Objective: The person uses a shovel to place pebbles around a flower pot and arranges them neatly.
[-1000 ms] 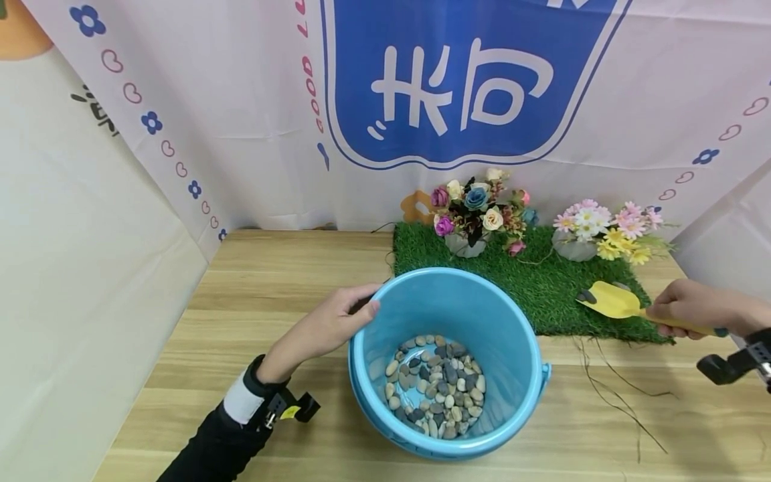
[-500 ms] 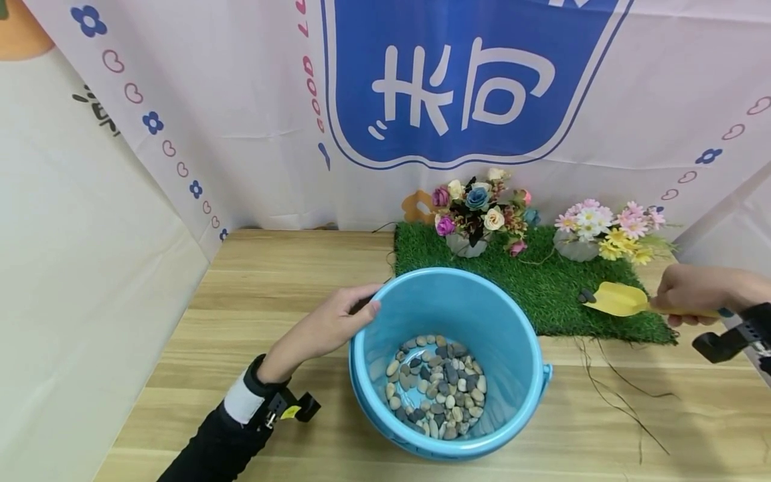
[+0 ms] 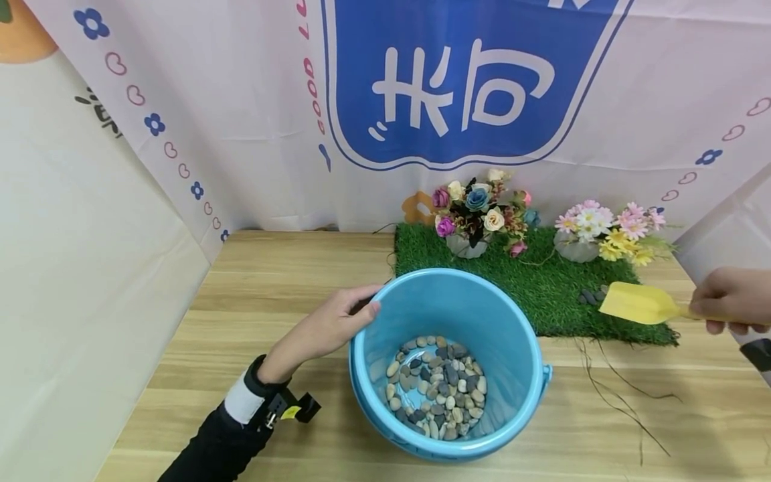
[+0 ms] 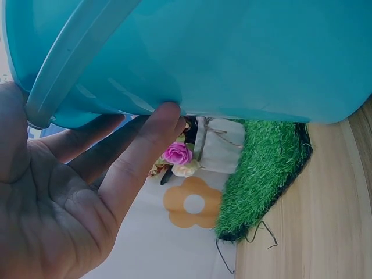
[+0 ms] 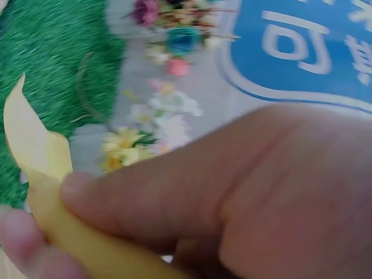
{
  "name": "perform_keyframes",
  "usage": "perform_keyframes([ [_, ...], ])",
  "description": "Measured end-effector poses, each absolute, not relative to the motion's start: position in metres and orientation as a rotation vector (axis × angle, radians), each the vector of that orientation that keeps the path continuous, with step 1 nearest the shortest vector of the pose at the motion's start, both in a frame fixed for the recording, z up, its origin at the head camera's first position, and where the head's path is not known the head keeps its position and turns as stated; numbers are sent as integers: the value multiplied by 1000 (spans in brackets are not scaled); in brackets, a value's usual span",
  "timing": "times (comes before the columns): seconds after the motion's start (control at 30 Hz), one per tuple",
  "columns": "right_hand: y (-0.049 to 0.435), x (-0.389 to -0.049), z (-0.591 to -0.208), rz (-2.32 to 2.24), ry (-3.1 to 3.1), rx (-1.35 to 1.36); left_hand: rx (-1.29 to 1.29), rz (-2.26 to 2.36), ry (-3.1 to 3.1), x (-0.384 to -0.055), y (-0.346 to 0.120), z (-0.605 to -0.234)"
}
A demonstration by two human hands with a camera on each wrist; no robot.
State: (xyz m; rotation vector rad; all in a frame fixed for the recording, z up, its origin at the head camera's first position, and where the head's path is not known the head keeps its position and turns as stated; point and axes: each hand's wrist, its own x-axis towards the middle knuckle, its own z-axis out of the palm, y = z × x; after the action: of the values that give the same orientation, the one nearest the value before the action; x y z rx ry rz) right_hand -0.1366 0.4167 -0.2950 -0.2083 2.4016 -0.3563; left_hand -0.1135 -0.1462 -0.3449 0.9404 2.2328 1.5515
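A light blue bucket (image 3: 458, 304) stands on the table with a layer of pebbles (image 3: 454, 391) in its bottom. My left hand (image 3: 328, 321) holds its left rim, thumb over the edge; the left wrist view shows the fingers against the outer wall below the bucket's handle (image 4: 72, 58). At the right, my right hand (image 3: 731, 298) grips a small yellow shovel (image 3: 641, 304) by its handle. The blade sits over the right end of the green turf mat (image 3: 542, 301). A few dark pebbles (image 3: 587, 296) lie on the turf at the blade's tip.
Two potted bunches of artificial flowers, one of roses (image 3: 478, 207) and one of daisies (image 3: 611, 231), stand along the back of the turf. Thin dark strands (image 3: 626, 405) lie on the wooden table (image 3: 289, 268) right of the bucket. A printed cloth (image 3: 259, 134) hangs behind.
My right hand and the shovel have moved right, drawing the blade off the dark pebbles, which stay on the turf. My left hand and the bucket have kept their place.
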Motion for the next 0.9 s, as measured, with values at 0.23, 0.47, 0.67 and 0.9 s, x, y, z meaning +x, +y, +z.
perform_keyframes([
  [0.23, 422, -139, -284, -801, 2258, -641, 939, 1554, 2234, -113, -148, -345],
  [0.47, 392, -147, -271, -1174, 1877, -1052, 905, 1529, 2253, -112, -146, -340],
  [0.67, 350, -146, -252, -1042, 2049, -1163, 906, 1526, 2233, -100, -140, -314],
  [0.9, 295, -136, -230, -901, 2303, -1024, 915, 1522, 2223, -98, -139, -309],
])
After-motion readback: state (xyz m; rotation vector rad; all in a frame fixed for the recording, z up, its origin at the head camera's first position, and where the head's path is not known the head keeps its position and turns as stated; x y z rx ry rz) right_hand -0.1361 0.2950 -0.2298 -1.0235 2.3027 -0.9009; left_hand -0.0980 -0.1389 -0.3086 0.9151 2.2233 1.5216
